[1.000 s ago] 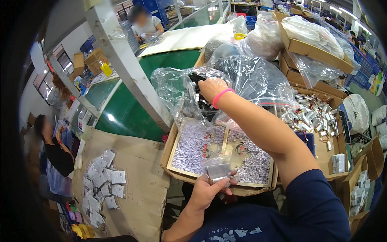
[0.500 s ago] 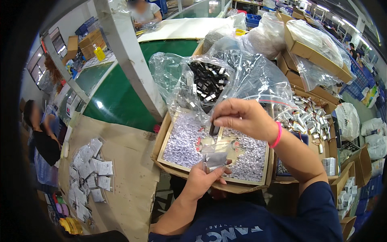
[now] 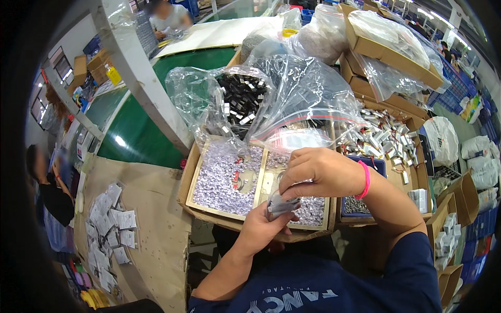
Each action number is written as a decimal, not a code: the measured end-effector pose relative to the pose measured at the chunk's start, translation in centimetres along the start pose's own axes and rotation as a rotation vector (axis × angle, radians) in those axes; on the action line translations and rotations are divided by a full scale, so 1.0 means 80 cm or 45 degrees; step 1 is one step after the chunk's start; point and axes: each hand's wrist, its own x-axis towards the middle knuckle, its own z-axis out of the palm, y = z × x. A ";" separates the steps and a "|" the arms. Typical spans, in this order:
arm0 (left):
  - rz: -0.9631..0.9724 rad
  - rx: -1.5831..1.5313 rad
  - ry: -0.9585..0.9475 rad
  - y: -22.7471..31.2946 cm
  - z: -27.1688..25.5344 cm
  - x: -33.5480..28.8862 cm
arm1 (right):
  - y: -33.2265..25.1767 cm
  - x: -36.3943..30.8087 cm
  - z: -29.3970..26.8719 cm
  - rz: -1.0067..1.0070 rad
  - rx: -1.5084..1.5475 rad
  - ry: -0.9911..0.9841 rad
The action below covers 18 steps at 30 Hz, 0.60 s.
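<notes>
Right hand point(image 3: 326, 172), which half a second earlier carried a slim black piece above the tray, has moved down to the small clear packet point(image 3: 282, 207) in the left hand point(image 3: 260, 228). Thumb and fingers of the left hand pinch the packet, tilted, over the near side of the divided wooden tray point(image 3: 261, 177). Fingers of the right hand curl over the packet's upper end; whether they pinch film or a piece cannot be told, and no black piece shows there. Small white pieces point(image 3: 222, 182) lie in both tray compartments. Beyond the tray, an open clear bag point(image 3: 190, 91) holds black pieces point(image 3: 245, 99). To the right, a blue tray point(image 3: 383, 166) of small metal parts sits near wired silvery cells point(image 3: 386, 136). Progress, as judged from the layout: a heap of flat packets point(image 3: 108, 224), on the cardboard-covered worktop point(image 3: 162, 208) at left, appears to be finished output. One packet, the one in hand, shows a grey content but seems incomplete and is not yet with the heap. Ample loose stock remains; the number of packets left cannot be told.
</notes>
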 end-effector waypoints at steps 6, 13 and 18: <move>0.045 -0.097 -0.082 0.004 0.011 0.002 | -0.022 -0.015 -0.005 -0.041 -0.214 0.124; 0.091 -0.355 -0.223 0.001 -0.002 -0.002 | -0.044 -0.114 -0.049 0.580 -0.258 0.232; 0.189 -0.543 -0.252 -0.007 -0.005 0.003 | -0.013 -0.181 -0.031 1.050 -0.603 -0.163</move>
